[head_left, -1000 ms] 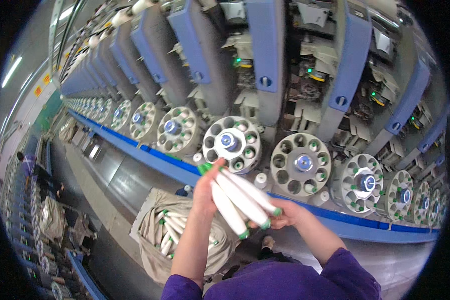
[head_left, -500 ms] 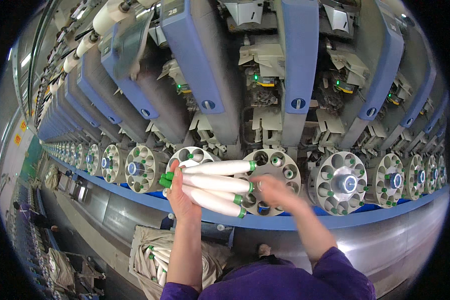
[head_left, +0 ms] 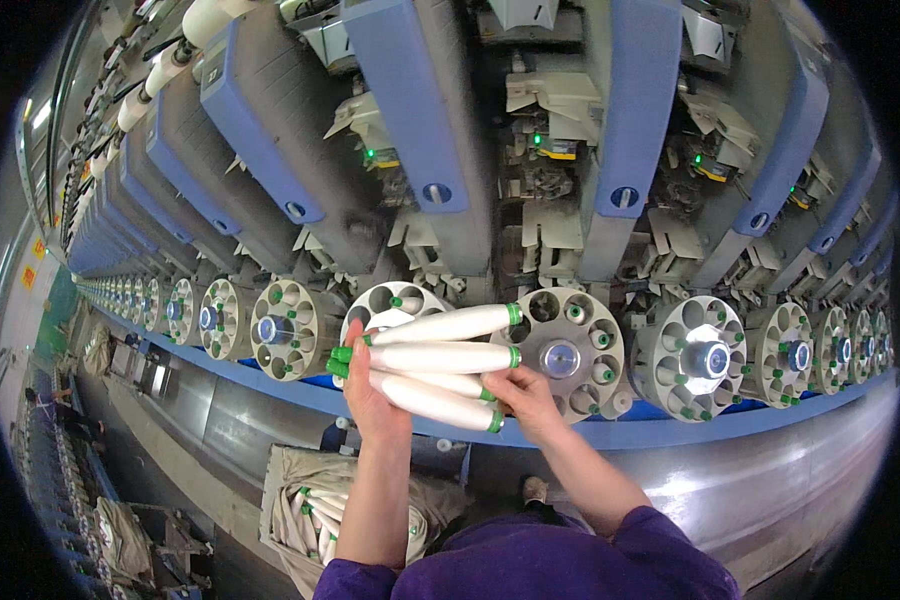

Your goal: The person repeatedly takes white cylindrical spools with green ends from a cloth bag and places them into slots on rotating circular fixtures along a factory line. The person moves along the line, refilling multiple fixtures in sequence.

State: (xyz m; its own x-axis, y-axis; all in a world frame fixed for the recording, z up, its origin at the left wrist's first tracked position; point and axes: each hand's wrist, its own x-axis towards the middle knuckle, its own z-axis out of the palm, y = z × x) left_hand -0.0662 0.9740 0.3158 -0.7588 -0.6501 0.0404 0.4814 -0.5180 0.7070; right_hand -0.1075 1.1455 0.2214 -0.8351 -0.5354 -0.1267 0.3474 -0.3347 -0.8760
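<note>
Several white yarn bobbins (head_left: 440,357) with green tube ends lie fanned out in my left hand (head_left: 375,408), whose fingers are wrapped round their left ends. My right hand (head_left: 530,402) pinches the green right end of one of the lower bobbins. Just beyond that hand stands a round magazine (head_left: 560,328) with pockets round its hub. Several of its right-hand pockets hold green-tipped bobbins, while the bunch and my hand cover part of its left side. Another round magazine (head_left: 363,312) is partly hidden behind the bunch.
More round magazines (head_left: 685,318) line the machine on both sides, under tall blue-edged panels (head_left: 635,120). A blue rail (head_left: 660,432) runs below them. Beneath my left forearm is a cloth-lined container (head_left: 288,470) with loose bobbins.
My right hand has moved down and left from the magazine to the bobbins' right ends and taken hold of one. My left hand still holds the bunch. The view has shifted slightly.
</note>
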